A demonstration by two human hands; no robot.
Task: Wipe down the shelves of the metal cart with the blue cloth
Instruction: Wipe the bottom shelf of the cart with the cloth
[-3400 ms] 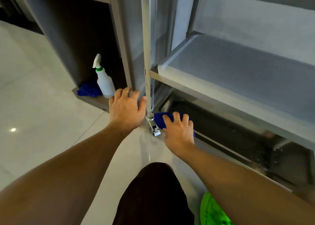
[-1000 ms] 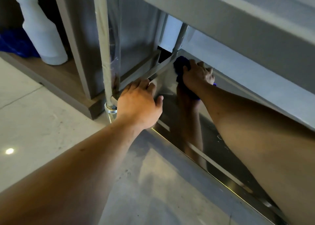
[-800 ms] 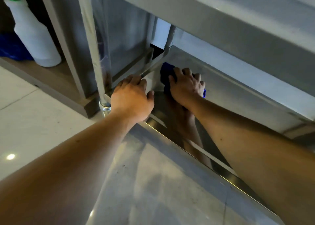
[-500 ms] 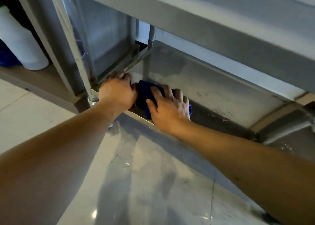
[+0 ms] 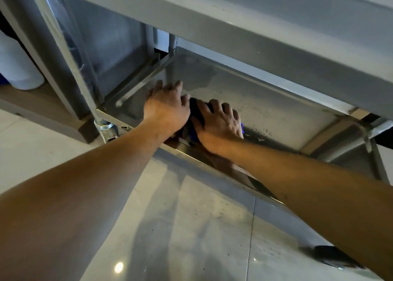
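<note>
The metal cart's bottom shelf (image 5: 265, 110) is a shiny steel tray just above the floor. My right hand (image 5: 219, 123) presses flat on the blue cloth (image 5: 194, 135) near the shelf's front rim; only dark blue edges of the cloth show around the fingers. My left hand (image 5: 167, 106) lies flat on the shelf right beside it, touching the cloth's left side, fingers spread. The shelf above (image 5: 234, 31) overhangs both hands.
The cart's front left post (image 5: 63, 46) ends in a caster (image 5: 105, 129) on the tiled floor (image 5: 170, 227). A white spray bottle (image 5: 17, 68) stands on a wooden ledge at far left. A dark object (image 5: 331, 256) lies on the floor at lower right.
My right hand has dragged the cloth from the shelf's back left corner to the front and then rightward. My left hand left the front corner and now rests on the shelf next to the cloth.
</note>
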